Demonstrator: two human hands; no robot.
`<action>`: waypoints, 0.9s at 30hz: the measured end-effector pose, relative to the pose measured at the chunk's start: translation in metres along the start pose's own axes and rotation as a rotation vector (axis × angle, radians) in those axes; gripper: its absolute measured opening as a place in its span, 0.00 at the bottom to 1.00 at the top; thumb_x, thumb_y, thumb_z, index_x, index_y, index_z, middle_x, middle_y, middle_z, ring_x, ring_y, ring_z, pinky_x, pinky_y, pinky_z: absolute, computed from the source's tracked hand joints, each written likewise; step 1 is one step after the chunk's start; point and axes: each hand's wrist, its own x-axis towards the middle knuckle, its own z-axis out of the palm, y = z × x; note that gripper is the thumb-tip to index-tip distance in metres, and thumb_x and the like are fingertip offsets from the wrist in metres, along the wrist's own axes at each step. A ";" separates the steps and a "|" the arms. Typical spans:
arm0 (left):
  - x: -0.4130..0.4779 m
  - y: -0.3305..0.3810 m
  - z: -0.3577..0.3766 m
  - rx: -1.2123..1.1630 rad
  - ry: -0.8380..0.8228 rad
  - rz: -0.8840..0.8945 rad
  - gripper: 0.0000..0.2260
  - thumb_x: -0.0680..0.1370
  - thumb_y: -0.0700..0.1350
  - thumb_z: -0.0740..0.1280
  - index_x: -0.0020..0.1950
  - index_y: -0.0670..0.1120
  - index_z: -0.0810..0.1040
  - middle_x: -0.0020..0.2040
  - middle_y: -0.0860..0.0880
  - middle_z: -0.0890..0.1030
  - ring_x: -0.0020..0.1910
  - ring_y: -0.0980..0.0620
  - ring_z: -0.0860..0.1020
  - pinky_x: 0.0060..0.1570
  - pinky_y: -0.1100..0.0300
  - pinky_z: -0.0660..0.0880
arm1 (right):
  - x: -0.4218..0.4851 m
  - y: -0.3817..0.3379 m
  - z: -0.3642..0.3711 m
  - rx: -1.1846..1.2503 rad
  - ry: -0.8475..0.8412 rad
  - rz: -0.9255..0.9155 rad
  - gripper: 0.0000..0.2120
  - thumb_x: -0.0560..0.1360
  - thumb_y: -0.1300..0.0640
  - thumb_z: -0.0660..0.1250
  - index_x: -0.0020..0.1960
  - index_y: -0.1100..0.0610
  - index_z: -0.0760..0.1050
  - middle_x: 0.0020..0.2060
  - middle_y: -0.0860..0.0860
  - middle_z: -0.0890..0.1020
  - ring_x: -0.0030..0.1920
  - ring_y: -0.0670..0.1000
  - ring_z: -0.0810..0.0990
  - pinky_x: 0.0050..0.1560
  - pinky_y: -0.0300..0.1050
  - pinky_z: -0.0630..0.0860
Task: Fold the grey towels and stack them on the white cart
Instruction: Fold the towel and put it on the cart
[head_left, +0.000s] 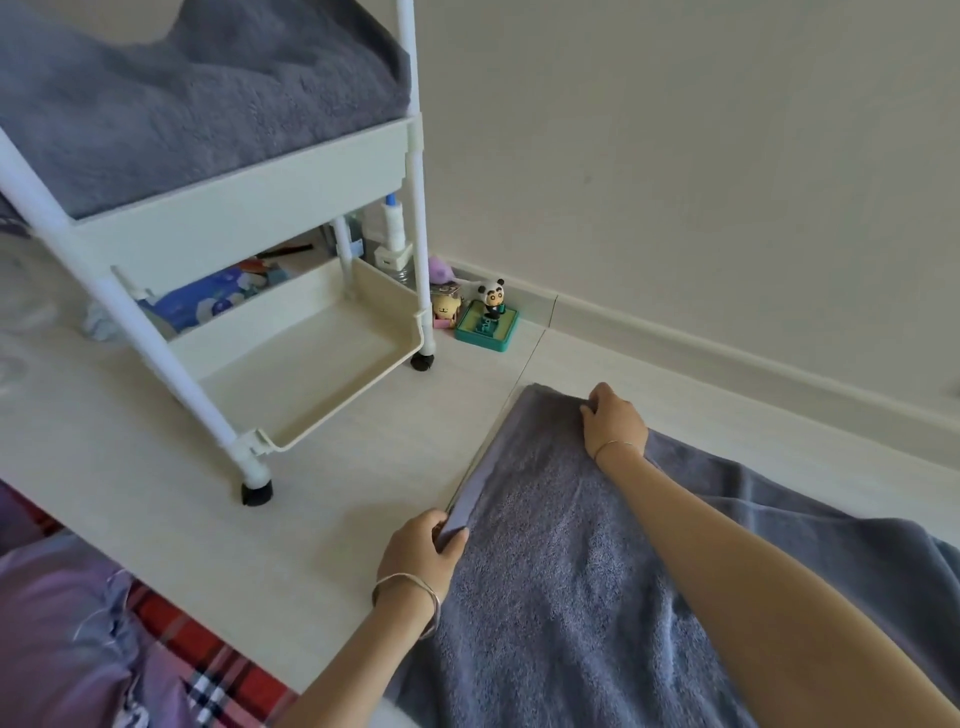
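Grey towel (571, 545) lies on the pale floor (311, 519), one layer doubled over another; we note the left hand (421, 551) pinching its near corner and the right hand (613, 421) gripping the far corner along the same edge. We judge the fold in progress; both corners should be squared to the layer beneath and pulled taut before creasing; the white cart (249, 176), just beside, already carries folded towels (182, 104) on its top shelf.

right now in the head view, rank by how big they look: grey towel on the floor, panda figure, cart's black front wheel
1. grey terry towel on the floor
2. panda figure on its green base
3. black front wheel of the white cart, though nearness may enlarge it
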 end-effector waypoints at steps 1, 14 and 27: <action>0.000 0.000 0.000 -0.001 -0.002 0.003 0.16 0.77 0.50 0.65 0.32 0.53 0.64 0.28 0.56 0.67 0.27 0.59 0.65 0.25 0.66 0.59 | 0.001 0.000 -0.001 0.009 0.012 0.009 0.08 0.80 0.57 0.57 0.55 0.60 0.69 0.48 0.60 0.80 0.47 0.61 0.78 0.41 0.47 0.70; 0.002 -0.006 -0.001 0.014 0.013 0.015 0.19 0.76 0.56 0.66 0.29 0.50 0.64 0.26 0.54 0.66 0.26 0.58 0.65 0.25 0.66 0.59 | 0.017 -0.029 0.016 0.173 -0.062 0.012 0.10 0.78 0.53 0.63 0.55 0.57 0.74 0.52 0.58 0.81 0.52 0.60 0.78 0.50 0.49 0.75; -0.023 -0.043 -0.029 -0.242 -0.235 -0.010 0.13 0.71 0.51 0.73 0.51 0.50 0.77 0.46 0.58 0.79 0.49 0.57 0.79 0.54 0.63 0.74 | -0.114 -0.020 0.004 0.416 0.018 -0.327 0.09 0.75 0.57 0.66 0.56 0.55 0.74 0.56 0.49 0.76 0.61 0.52 0.72 0.66 0.50 0.66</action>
